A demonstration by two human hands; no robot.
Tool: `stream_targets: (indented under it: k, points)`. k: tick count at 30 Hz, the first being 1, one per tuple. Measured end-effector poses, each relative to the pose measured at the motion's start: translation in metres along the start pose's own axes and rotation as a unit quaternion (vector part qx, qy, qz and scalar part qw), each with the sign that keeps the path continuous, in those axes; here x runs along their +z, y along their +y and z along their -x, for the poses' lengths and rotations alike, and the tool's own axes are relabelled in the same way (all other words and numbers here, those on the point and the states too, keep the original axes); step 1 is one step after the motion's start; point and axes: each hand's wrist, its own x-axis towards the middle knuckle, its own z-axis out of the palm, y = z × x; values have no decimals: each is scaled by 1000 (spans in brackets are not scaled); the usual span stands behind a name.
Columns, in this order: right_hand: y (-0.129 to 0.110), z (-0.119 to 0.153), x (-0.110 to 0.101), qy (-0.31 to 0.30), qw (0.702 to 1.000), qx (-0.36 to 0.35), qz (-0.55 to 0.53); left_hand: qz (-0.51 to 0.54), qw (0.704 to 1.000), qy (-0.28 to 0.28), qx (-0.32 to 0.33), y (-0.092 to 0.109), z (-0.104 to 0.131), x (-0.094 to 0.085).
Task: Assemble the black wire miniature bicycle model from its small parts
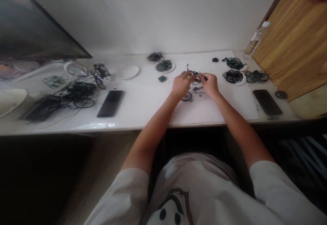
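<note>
Over the white board, my left hand [182, 84] pinches a dark miniature bicycle frame [194, 72], part of which sticks up past the fingertips. My right hand [209, 84] is closed at the frame's right side, its fingertips on a small thin dark piece [203, 76] whose kind I cannot make out. Just below the hands lies a small spoked wheel [187, 96], with thin metal bits [198, 89] beside it. My fingers cover much of the frame.
Small plates of dark bicycle parts stand behind [165, 66] and at right [233, 77]. A green block [161, 78] lies left of my hands. Phones [110, 104] [267, 102] flank the board [217, 112]. Model bicycles [81, 90] crowd the left; a bottle [257, 41] leans by a wooden panel [293, 44].
</note>
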Motion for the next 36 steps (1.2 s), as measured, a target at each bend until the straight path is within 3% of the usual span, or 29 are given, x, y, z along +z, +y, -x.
stream_targets:
  k: [10, 20, 36]
  points:
    - [-10, 2, -1, -17, 1000, 18, -2, 110, 984, 17, -140, 5, 1, -2]
    - [-13, 4, 0, -12, 999, 29, 9, 214, 961, 62, -162, -9, 2, 9]
    - [-1, 3, 9, -33, 995, 21, -97, 319, 914, 129, -215, -3, 2, 8]
